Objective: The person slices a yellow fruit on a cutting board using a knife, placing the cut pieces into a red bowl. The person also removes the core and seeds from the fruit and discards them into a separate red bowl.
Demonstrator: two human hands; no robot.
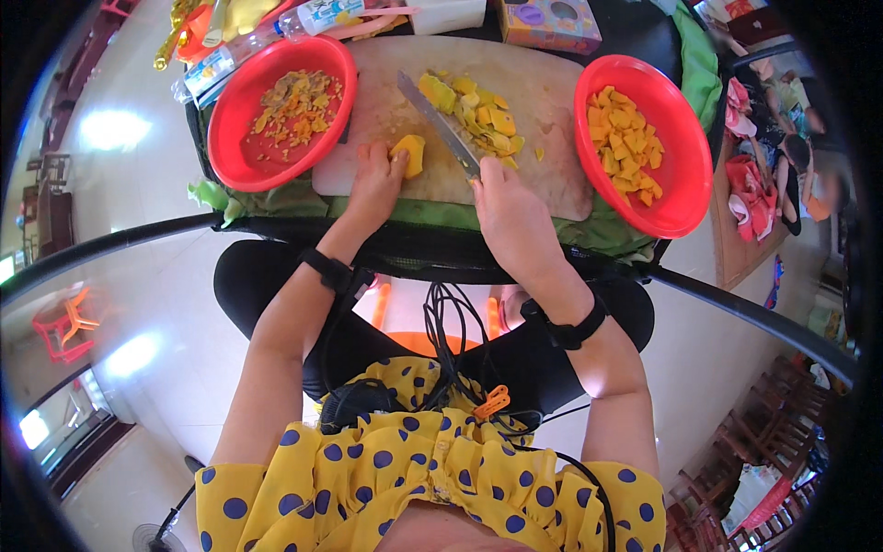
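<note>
My left hand [374, 186] is closed around a chunk of orange-yellow pumpkin [413, 156], which rests on the pale cutting board [377, 74]. In my right hand [506, 207] is a kitchen knife [440, 124], gripped by its handle, its blade slanting up and left over the board, apart from the held chunk. Just beyond the blade lies a heap of pumpkin peelings [474, 110] with green and yellow skin. Cut pumpkin pieces [625, 138] fill part of the red basin [685, 184] at the right. Seeds and pulp scraps [296, 106] lie in another red basin [230, 138] at the left.
Behind the left basin lie a plastic bottle [317, 17] and other items. A patterned box [552, 23] stands at the board's far edge. Green cloth [589, 237] hangs along the near edge. Black cables [446, 317] dangle in front of me. Another person [791, 138] is at far right.
</note>
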